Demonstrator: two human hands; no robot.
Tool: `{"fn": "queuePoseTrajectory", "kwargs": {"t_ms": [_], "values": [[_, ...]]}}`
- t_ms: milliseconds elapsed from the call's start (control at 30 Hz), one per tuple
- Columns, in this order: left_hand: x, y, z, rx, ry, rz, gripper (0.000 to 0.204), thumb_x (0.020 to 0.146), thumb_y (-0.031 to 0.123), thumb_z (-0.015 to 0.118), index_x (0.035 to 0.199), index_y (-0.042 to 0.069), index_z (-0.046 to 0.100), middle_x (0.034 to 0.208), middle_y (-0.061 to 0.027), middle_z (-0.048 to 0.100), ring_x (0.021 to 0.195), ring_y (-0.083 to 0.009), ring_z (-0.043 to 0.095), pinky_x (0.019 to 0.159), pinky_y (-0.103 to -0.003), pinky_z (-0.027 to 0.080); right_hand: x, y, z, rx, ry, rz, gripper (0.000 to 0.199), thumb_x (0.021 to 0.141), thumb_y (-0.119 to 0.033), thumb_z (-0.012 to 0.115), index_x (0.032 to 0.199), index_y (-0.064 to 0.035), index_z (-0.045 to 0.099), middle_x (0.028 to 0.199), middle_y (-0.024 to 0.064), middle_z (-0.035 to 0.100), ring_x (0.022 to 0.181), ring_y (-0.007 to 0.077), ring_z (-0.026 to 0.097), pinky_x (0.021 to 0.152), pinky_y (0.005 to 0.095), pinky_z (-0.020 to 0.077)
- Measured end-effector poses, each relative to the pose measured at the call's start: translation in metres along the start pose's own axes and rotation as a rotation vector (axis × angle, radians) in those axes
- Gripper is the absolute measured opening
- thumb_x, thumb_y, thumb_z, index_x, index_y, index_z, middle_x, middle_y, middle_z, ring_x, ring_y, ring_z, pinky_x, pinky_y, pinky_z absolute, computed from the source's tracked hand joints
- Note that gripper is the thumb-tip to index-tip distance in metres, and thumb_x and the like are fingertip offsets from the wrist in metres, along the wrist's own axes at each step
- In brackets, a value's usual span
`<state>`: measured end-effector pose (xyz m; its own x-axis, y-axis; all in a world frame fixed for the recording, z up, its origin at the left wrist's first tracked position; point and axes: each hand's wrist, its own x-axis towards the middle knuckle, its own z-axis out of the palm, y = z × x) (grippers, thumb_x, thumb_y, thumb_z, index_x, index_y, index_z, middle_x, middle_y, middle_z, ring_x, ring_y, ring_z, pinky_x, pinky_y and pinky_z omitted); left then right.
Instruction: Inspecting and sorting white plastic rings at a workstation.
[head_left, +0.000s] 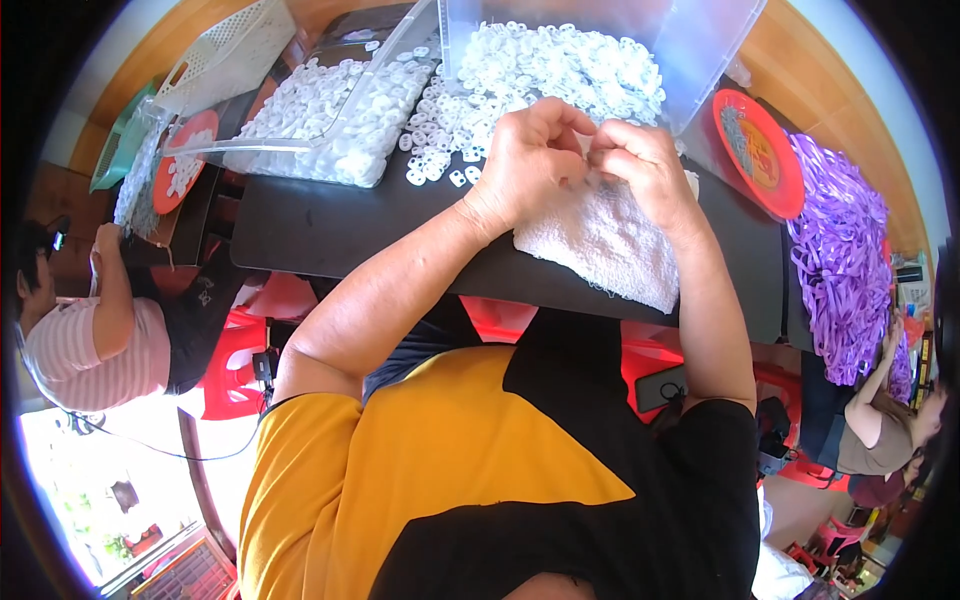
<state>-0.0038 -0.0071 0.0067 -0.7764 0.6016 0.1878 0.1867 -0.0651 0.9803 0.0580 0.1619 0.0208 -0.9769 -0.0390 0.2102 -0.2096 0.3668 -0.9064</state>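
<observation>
My left hand (532,160) and my right hand (645,168) meet over a white towel (615,245) on the dark table. Both have their thumbs and fingers pinched close together, fingertips nearly touching. Whatever sits between them is too small or hidden to make out. Just beyond the hands lies a heap of small white plastic pieces with holes (560,70), spilling from a clear plastic bin (700,60) tipped on its side. Loose pieces are scattered left of my left wrist.
A clear tub (365,165) full of similar white pieces stands to the left. At the right are a red-orange plate (780,180) with small grey parts and a mass of purple ribbons (840,260). People sit at both sides, one in a striped shirt (110,345) at left.
</observation>
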Motion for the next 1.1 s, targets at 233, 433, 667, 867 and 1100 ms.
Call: {"fn": "queuePoseTrajectory", "kwargs": {"t_ms": [233,433,667,867,1100], "values": [[0.002,0.005,-0.005,-0.306,-0.005,-0.198,0.031,0.068,-0.010,0.059,0.099,-0.004,0.060,0.070,-0.0050,0.060,0.058,-0.0105,0.054,0.050,-0.024,0.044,-0.001,-0.002,-0.003,-0.002,0.034,-0.006,0.012,0.081,-0.009,0.056,0.078,0.0023,0.058,0.066,0.0033,0.056,0.061,0.0092,0.049,0.058,0.0255,0.0400],[0.000,0.001,0.003,0.047,0.104,0.117,0.019,0.078,0.000,0.063,0.098,-0.002,0.064,0.078,-0.0058,0.064,0.062,-0.0086,0.056,0.053,-0.023,0.044,0.000,0.001,-0.008,-0.073,0.115,-0.038,0.009,0.083,-0.007,0.058,0.083,0.0016,0.058,0.070,0.0018,0.057,0.065,0.0086,0.049,0.059,0.0246,0.0399],[0.004,0.004,-0.008,-0.252,-0.039,-0.259,0.017,0.091,0.014,0.059,0.094,-0.002,0.065,0.077,-0.0065,0.065,0.065,-0.0117,0.060,0.053,-0.024,0.044,-0.001,-0.010,0.002,-0.171,0.141,-0.187,0.008,0.085,-0.006,0.060,0.085,0.0009,0.057,0.070,0.0039,0.058,0.065,0.0091,0.051,0.061,0.0249,0.0422],[0.005,0.005,-0.004,-0.295,-0.093,-0.289,0.017,0.091,0.013,0.058,0.097,-0.001,0.064,0.082,-0.0075,0.067,0.065,-0.0120,0.062,0.051,-0.023,0.044,-0.002,-0.008,0.001,-0.202,0.207,-0.284,0.007,0.085,-0.004,0.061,0.085,0.0019,0.057,0.070,0.0052,0.059,0.064,0.0107,0.052,0.059,0.0252,0.0427],[0.000,-0.001,0.005,-0.001,-0.001,-0.056,0.017,0.086,0.004,0.062,0.103,0.004,0.064,0.083,-0.0045,0.068,0.061,-0.0085,0.060,0.052,-0.020,0.045,-0.001,-0.006,0.000,-0.255,0.246,-0.333,0.005,0.085,-0.002,0.061,0.086,0.0007,0.058,0.071,0.0067,0.059,0.063,0.0129,0.054,0.060,0.0260,0.0437]]}}
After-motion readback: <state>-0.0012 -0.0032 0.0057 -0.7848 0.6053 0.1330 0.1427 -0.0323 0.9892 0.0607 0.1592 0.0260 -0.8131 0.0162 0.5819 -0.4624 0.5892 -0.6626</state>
